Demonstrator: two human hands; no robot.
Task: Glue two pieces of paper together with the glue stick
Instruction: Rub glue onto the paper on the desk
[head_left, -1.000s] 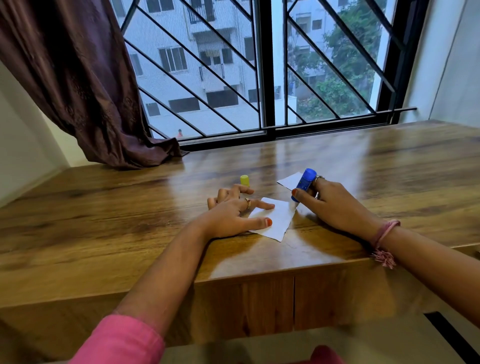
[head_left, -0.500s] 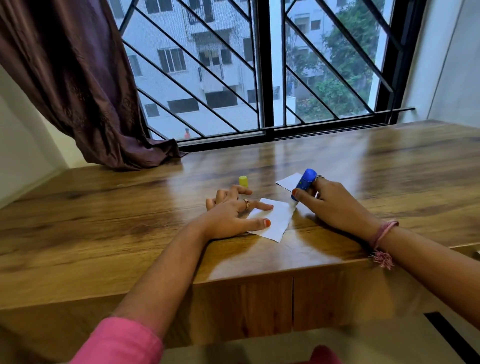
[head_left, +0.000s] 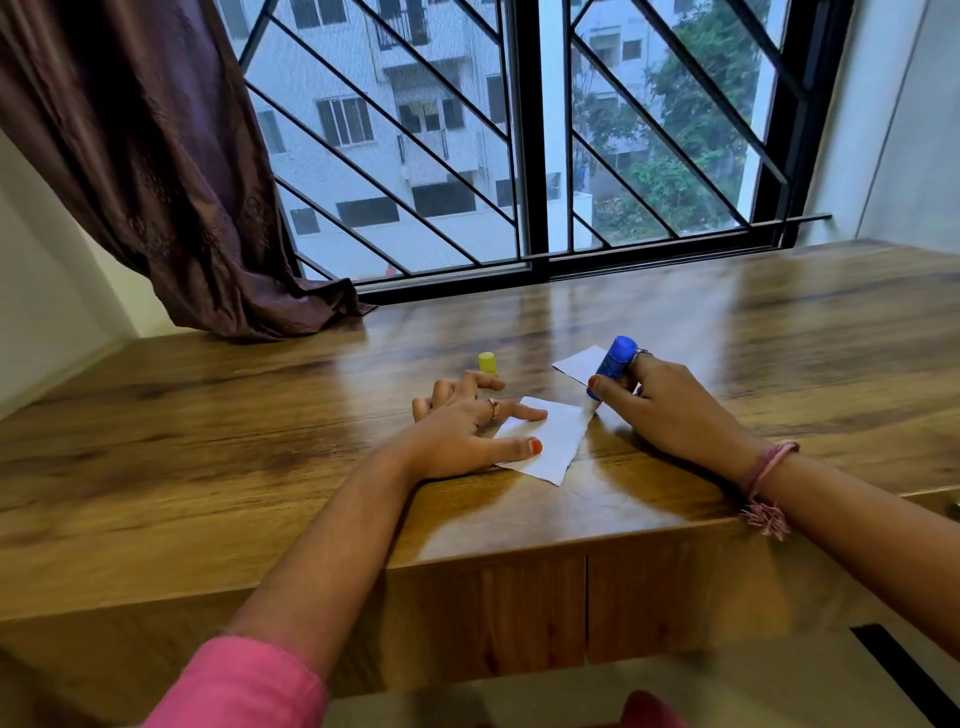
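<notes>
The left hand (head_left: 462, 436) lies flat with straight fingers on the paper (head_left: 550, 447); the right hand (head_left: 670, 415) grips the glue stick (head_left: 613, 366), tip at the paper's far corner; gluing seems underway; next, the second paper (head_left: 579, 361) behind the stick must go on top.

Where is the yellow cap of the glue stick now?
The yellow cap stands on the wooden table, just beyond the fingers of the left hand, left of both papers.

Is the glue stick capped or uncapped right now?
Uncapped. The right hand grips the blue glue stick tip-down at the near paper, while its yellow cap stands apart on the table.
</notes>
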